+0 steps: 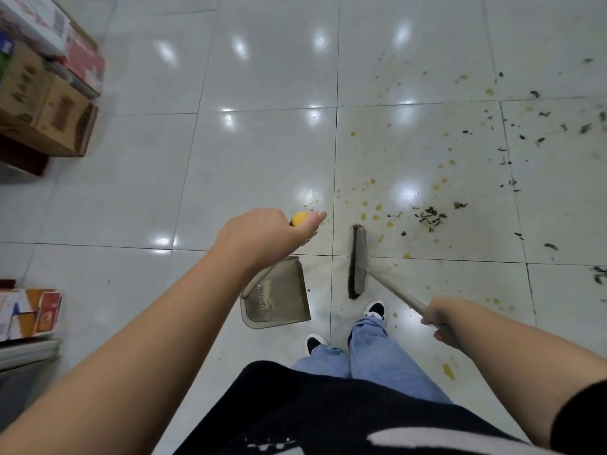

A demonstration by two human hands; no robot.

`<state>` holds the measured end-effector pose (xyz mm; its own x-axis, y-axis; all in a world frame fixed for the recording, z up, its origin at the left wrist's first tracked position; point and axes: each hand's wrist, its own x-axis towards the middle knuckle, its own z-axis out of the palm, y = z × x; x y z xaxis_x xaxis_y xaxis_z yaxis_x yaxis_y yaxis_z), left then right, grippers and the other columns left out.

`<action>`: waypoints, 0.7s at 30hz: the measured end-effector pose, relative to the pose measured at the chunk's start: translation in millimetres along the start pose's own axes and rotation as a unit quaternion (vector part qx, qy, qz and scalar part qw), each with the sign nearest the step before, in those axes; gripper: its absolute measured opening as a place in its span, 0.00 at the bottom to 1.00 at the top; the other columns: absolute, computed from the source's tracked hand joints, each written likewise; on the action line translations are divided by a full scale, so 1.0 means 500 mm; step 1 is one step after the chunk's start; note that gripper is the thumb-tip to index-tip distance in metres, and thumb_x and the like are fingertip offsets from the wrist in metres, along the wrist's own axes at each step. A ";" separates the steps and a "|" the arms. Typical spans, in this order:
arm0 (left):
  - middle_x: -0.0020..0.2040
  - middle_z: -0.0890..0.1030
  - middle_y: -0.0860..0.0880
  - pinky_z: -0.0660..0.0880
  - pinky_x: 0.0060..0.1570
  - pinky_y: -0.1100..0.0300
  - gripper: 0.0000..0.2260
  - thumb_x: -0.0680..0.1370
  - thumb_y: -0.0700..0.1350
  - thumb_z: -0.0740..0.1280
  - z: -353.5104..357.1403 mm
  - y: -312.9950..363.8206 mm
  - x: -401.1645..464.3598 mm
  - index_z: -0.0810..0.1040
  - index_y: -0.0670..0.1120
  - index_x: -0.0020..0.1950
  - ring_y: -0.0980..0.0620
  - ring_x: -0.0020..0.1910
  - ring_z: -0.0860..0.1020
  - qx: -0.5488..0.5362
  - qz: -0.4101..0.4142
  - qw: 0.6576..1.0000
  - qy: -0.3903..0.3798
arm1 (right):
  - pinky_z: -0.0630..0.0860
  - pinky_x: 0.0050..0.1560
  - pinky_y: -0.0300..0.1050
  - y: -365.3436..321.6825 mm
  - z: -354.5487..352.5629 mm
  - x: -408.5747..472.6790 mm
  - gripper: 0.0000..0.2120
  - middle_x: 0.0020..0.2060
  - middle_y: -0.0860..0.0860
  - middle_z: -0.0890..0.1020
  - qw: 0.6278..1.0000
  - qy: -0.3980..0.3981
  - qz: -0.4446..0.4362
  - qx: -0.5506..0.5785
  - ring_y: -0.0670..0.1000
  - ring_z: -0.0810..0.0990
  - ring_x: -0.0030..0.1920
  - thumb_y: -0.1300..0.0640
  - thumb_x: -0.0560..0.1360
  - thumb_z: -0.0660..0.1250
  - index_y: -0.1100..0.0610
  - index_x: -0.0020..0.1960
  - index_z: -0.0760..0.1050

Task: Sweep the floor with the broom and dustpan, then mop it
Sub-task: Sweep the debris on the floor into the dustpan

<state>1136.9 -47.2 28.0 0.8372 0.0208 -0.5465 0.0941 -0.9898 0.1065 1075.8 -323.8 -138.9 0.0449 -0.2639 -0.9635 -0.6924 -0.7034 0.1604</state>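
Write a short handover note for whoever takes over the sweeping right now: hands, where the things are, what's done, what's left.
Left hand grips the yellow-tipped handle of the dustpan, which sits on the floor in front of the feet.
Right hand grips the broom handle; the broom head rests on the tiles just right of the dustpan.
Done: both tools in hand; nothing clearly visible in the pan.
Left: dark debris and yellowish spots are spread ahead and to the right. Sweep them into the pan, then mop. No mop in view.
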 end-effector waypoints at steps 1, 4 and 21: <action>0.24 0.66 0.49 0.59 0.27 0.59 0.31 0.71 0.72 0.47 0.004 -0.006 -0.006 0.63 0.45 0.27 0.50 0.25 0.68 -0.001 0.004 1.000 -0.003 | 0.67 0.30 0.44 0.006 -0.001 -0.003 0.19 0.33 0.58 0.70 1.000 0.009 0.002 -0.005 0.54 0.69 0.30 0.62 0.80 0.58 0.69 0.68 0.63; 0.24 0.66 0.49 0.59 0.27 0.59 0.32 0.71 0.72 0.47 0.015 -0.017 -0.020 0.63 0.45 0.27 0.50 0.26 0.68 -0.004 0.018 1.000 -0.002 | 0.69 0.36 0.42 0.021 -0.006 -0.014 0.18 0.32 0.58 0.71 0.998 0.047 0.015 -0.026 0.53 0.69 0.30 0.62 0.81 0.56 0.70 0.68 0.62; 0.21 0.76 0.51 0.68 0.33 0.59 0.34 0.69 0.74 0.48 0.030 -0.025 -0.021 0.73 0.48 0.23 0.51 0.28 0.77 -0.068 0.038 0.997 -0.008 | 0.76 0.26 0.40 0.030 0.137 -0.075 0.05 0.33 0.57 0.75 0.978 -0.086 -0.123 0.144 0.52 0.75 0.30 0.65 0.78 0.57 0.63 0.53 0.70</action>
<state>1119.0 -37.2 19.8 0.8364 -0.0573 -0.5451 0.1033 -0.9602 0.2594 1014.5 -279.5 -115.2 0.1300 0.0222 -0.9913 -0.8512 -0.5101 -0.1230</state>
